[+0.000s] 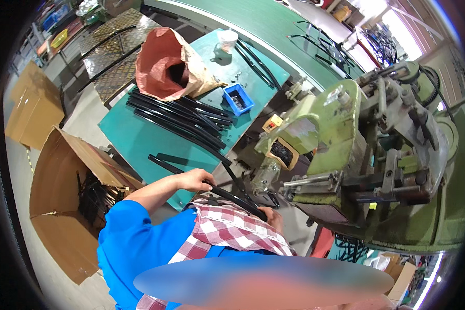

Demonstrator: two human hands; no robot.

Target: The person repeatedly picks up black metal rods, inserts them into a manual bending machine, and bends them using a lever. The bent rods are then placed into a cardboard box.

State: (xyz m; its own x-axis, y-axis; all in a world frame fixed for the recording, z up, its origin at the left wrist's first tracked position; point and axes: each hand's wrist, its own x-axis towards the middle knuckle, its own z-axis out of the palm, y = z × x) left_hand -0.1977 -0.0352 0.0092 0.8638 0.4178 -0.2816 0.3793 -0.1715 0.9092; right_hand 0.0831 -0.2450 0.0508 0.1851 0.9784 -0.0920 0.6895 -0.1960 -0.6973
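A long black curved strip (175, 167) lies across my lap, in front of the green press machine (346, 139). My left hand (195, 179) grips it near its middle. My right hand (273, 214) holds its other end close to the machine's lower jaw, partly hidden by a red and white checked cloth (232, 227). A pile of several similar black strips (181, 116) lies on the green table (134, 139) beyond my left hand.
An open brown paper sack (173, 64) and a small blue bin (238, 98) stand on the table. An open cardboard box (67, 206) holding black strips sits at my left. A green conveyor belt (263, 26) runs behind.
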